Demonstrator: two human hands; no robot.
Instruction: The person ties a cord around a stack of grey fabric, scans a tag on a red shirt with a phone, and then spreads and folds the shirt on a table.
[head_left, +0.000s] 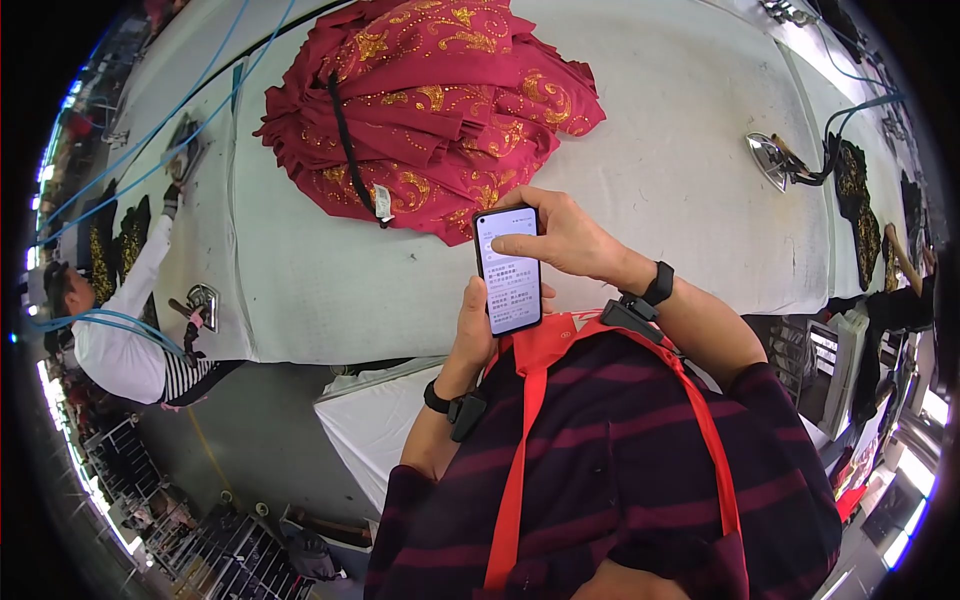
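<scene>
A smartphone (514, 289) with a lit screen bearing writing is held upright in front of my chest, over the table's near edge. My left hand (474, 319) grips its lower part, with fingertips showing past the far side. The thumb of my right hand (559, 236) lies on the upper screen, while its other fingers reach around the phone's top corner, partly hidden. Just beyond the phone, a heaped dark-red fabric garment (450, 97) with gold ornament lies on the pale padded table (660, 97). A black strap (345, 142) and a white tag (382, 201) show on it.
Metal irons rest at right (769, 161) and left (206, 307). A co-worker (120, 322) at left reaches across with a hand on another iron (184, 146). Blue hoses (217, 112) cross above. Black-gold garments (855, 210) lie at right, near another person's arm (904, 259).
</scene>
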